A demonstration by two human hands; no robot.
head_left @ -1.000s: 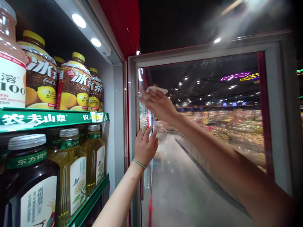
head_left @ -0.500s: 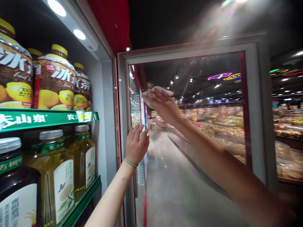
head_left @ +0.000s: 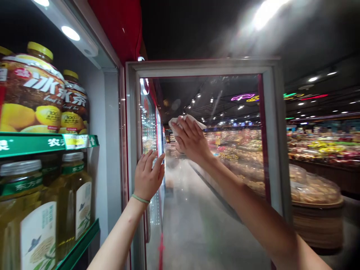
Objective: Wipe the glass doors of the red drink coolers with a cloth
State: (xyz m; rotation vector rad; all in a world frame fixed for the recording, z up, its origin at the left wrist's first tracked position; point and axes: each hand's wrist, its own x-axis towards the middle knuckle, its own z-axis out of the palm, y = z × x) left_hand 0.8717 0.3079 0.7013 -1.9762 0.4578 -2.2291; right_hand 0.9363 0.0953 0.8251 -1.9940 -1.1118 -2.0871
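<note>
The glass door (head_left: 236, 90) of a drinks fridge stands swung out before me. My right hand (head_left: 193, 140) holds a white cloth (head_left: 174, 126) flat against the pane, fingers laid over it. Parts of the cloth show past the fingertips and above the hand. My left hand (head_left: 147, 175), with a green band at the wrist, rests by the door's hinge-side edge, fingers spread and nothing held. Its fingertips lie at the left edge of the pane.
On the fridge shelves at left stand yellow-capped iced tea bottles (head_left: 42, 88) above clear-capped tea bottles (head_left: 24, 217). A green shelf strip (head_left: 30, 145) carries a price tag. Through and beyond the door are a shop aisle (head_left: 185, 221) and a round display (head_left: 317, 221) of packed food.
The view has shifted, so the fridge shelves sit farther left and the display at right shows more. My right hand still has the cloth at the pane, and its fingers now appear clearer.
</note>
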